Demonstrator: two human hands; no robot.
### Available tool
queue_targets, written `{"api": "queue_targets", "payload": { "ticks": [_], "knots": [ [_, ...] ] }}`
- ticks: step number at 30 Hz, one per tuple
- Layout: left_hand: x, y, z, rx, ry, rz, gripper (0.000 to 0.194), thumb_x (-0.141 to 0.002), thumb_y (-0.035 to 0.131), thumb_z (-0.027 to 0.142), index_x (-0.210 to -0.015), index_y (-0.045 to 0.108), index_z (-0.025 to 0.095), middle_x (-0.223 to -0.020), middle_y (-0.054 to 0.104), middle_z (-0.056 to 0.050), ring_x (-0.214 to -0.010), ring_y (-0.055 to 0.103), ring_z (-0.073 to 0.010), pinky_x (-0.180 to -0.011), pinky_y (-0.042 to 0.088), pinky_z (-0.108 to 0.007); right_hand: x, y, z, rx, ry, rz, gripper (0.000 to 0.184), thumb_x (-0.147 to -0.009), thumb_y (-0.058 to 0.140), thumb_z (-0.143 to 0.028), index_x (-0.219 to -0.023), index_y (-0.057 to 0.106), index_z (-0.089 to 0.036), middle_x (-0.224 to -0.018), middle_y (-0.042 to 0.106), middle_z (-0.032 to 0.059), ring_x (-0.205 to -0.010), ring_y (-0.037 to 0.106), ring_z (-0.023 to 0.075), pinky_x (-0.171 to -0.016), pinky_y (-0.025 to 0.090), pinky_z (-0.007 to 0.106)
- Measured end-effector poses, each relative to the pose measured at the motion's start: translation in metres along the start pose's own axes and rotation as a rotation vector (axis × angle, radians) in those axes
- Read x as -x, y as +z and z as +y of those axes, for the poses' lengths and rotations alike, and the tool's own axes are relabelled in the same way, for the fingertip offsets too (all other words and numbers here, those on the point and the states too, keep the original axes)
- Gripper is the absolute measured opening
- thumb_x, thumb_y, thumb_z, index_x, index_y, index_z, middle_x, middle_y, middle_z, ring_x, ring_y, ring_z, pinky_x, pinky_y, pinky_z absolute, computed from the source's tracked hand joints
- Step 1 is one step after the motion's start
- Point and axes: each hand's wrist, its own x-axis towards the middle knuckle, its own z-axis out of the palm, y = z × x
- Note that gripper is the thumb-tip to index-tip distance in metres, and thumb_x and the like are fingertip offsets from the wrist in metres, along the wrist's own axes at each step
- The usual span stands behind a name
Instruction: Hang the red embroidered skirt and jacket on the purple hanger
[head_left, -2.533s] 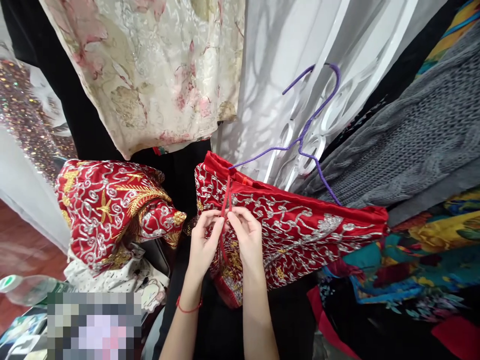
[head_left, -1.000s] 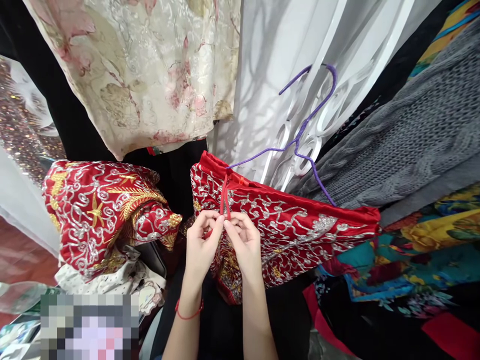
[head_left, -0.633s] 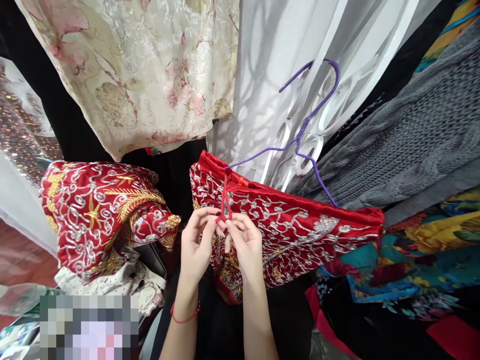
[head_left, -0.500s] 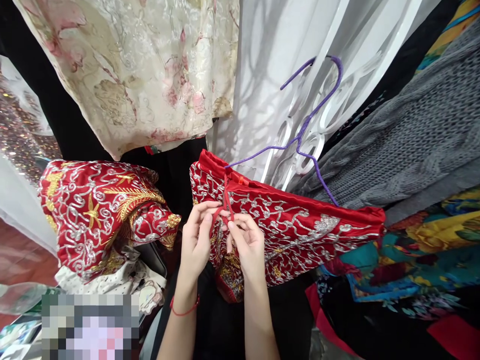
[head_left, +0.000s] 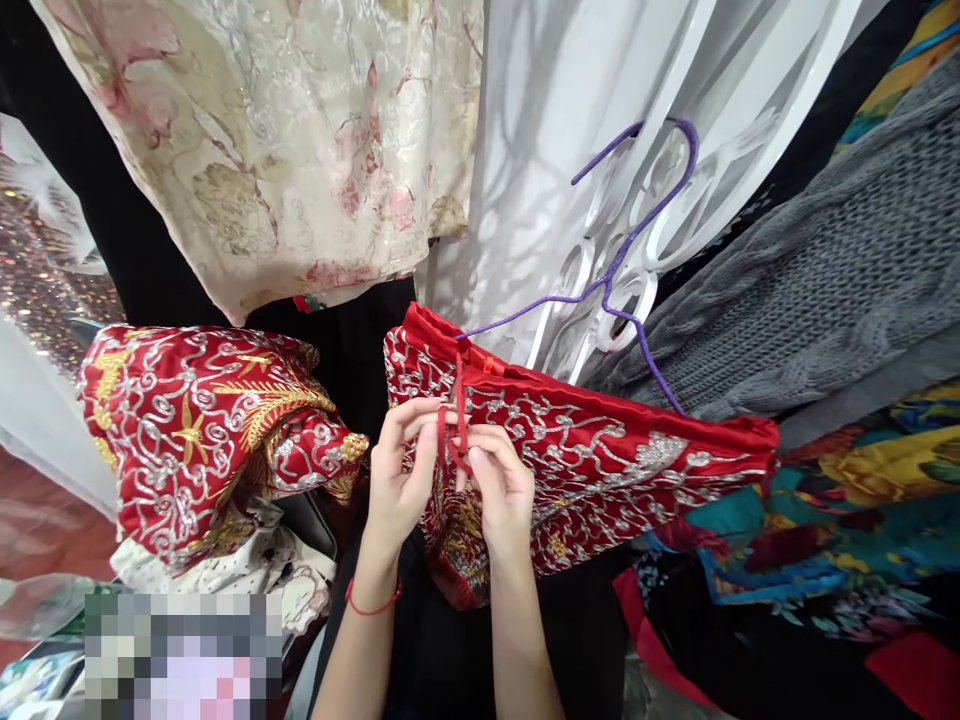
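A red skirt-like garment (head_left: 600, 430) with silver and gold embroidery hangs from a purple hanger (head_left: 616, 262), its waistband slanting down to the right. From the waistband's left part comes a red drawstring (head_left: 460, 385). My left hand (head_left: 403, 460), with a thin red band at its wrist, has a loop of the drawstring around its extended fingers. Close beside it, my right hand (head_left: 501, 480) pinches the cord between thumb and fingers. Another red embroidered piece (head_left: 202, 430) lies bunched to the left of my hands.
A cream floral cloth (head_left: 300, 150) hangs at the upper left. White curved metalwork (head_left: 645, 285) stands behind the hanger. A grey knit (head_left: 817, 240) and a colourful floral fabric (head_left: 847, 500) fill the right. White dotted cloth (head_left: 217, 570) lies under the bunched piece.
My hands have drawn slightly apart, and the drawstring loop now shows more openly across my left fingers. The view has shifted a little, moving the hanger and garment slightly right.
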Motion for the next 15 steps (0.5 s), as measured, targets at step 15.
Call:
{"api": "queue_targets", "payload": {
  "ticks": [15],
  "knots": [
    [-0.015,-0.002,0.0,-0.078,0.026,-0.167,0.034,-0.087,0.072,0.022,-0.119,0.063,0.022,-0.1,0.071,-0.003,-0.092,0.069,-0.0149,-0.091,0.055,-0.03,-0.02,-0.007,-0.005,-0.028,0.179,-0.013,0.027,-0.085,0.07,-0.047,-0.079,0.069,-0.02,-0.058,0.061,-0.0037,-0.035,0.044,0.0057,-0.034,0.034,0.02]
  ]
}}
